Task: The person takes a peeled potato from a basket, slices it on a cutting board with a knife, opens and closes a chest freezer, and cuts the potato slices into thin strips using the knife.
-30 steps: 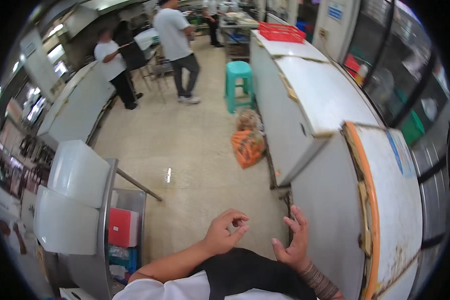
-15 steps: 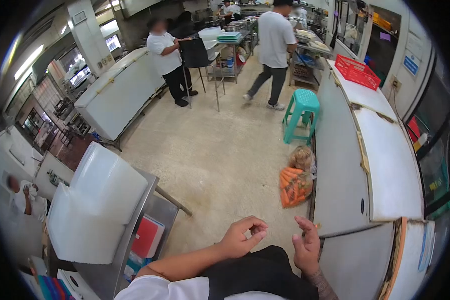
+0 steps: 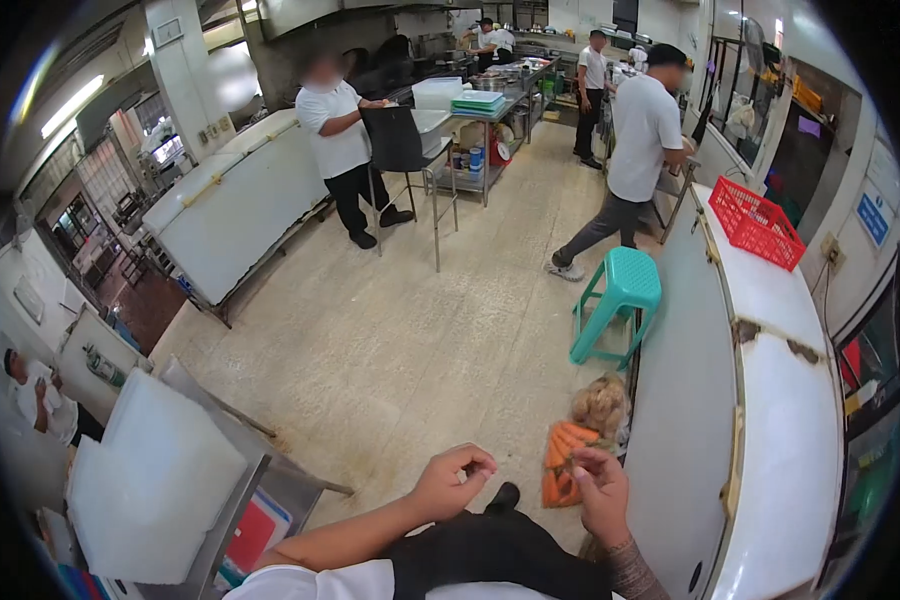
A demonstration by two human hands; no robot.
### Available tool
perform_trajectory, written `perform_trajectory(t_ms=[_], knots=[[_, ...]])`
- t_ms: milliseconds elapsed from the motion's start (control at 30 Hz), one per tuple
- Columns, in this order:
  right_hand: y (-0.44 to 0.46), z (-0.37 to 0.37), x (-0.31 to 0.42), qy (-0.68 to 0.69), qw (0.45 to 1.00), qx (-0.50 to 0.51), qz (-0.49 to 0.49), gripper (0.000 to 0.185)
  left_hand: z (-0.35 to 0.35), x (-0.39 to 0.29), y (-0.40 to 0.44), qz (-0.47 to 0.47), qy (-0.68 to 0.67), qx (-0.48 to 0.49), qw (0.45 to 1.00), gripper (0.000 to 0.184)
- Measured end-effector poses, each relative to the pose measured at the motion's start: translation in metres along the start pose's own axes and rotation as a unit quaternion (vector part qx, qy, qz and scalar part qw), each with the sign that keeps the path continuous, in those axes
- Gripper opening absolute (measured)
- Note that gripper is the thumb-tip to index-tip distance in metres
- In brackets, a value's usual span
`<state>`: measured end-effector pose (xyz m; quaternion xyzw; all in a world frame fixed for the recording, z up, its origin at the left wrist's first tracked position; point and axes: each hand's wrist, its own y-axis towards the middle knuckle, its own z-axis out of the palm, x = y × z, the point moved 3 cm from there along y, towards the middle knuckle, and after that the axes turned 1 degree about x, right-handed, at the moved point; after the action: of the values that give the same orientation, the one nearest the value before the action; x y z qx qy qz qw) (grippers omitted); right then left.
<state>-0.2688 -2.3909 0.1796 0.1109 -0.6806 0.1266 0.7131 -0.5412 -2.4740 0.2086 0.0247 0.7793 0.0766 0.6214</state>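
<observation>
Both hands are raised in front of the body, apart from each other. The fingers of my left hand curl toward the thumb, with a gap between them and nothing held. My right hand has its thumb and forefinger close together; whether anything is between them is too small to tell. Past my right hand, a bag of carrots lies on the floor, partly hidden by that hand. Behind it sits a bag of brown produce. Below my hands are a dark apron and one dark shoe.
White freezers line the right, one bearing a red crate. A green stool stands beside them. White containers rest on a metal table at left. A person stands by a dark chair; another stands near the stool.
The view has moved forward, bringing the stool and produce bags closer. My right hand's fingers have drawn together. The person near the stool has stepped to the right.
</observation>
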Motion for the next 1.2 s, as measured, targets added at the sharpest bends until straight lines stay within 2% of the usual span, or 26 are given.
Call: perform_trajectory(t_ms=[67, 100, 200, 267, 400, 533, 733, 833, 967, 1133, 1200], knots=[[0.060, -0.004, 0.009, -0.004, 0.999, 0.020, -0.042, 0.035, -0.009, 0.005, 0.047, 0.007, 0.013, -0.003, 1.000, 0.009], [0.090, -0.006, 0.018, -0.079, 0.993, 0.036, -0.084, 0.033, -0.015, 0.007, 0.069, 0.018, 0.026, -0.004, 0.999, 0.008], [0.166, -0.003, 0.039, -0.092, 0.993, 0.049, -0.050, 0.033, -0.027, 0.016, 0.130, 0.027, 0.028, -0.046, 0.998, 0.007], [0.211, 0.002, 0.055, -0.102, 0.989, 0.084, -0.060, 0.032, -0.034, 0.026, 0.171, 0.031, 0.020, -0.084, 0.996, 0.007], [0.306, 0.008, 0.067, -0.159, 0.969, 0.125, -0.142, 0.032, -0.055, 0.059, 0.262, 0.047, 0.018, -0.113, 0.992, 0.010], [0.404, 0.003, 0.047, -0.152, 0.981, 0.076, -0.095, 0.030, -0.080, 0.092, 0.368, 0.026, -0.002, -0.102, 0.994, 0.012], [0.541, -0.029, 0.020, -0.149, 0.988, -0.032, -0.006, 0.028, -0.121, 0.135, 0.553, -0.009, -0.057, 0.020, 0.998, 0.023], [0.599, -0.048, 0.022, -0.171, 0.981, -0.087, 0.004, 0.028, -0.128, 0.134, 0.651, -0.016, 0.027, 0.112, 0.993, 0.025], [0.679, -0.074, 0.018, -0.093, 0.979, -0.182, -0.018, 0.027, -0.110, 0.128, 0.775, 0.016, -0.031, 0.168, 0.985, 0.022], [0.795, -0.127, -0.005, -0.066, 0.977, -0.203, -0.007, 0.024, -0.073, 0.150, 0.915, 0.103, -0.012, 0.230, 0.968, 0.015], [0.853, -0.156, -0.011, -0.060, 0.978, -0.201, -0.017, 0.023, -0.061, 0.171, 0.969, 0.074, 0.007, 0.237, 0.969, 0.015]])
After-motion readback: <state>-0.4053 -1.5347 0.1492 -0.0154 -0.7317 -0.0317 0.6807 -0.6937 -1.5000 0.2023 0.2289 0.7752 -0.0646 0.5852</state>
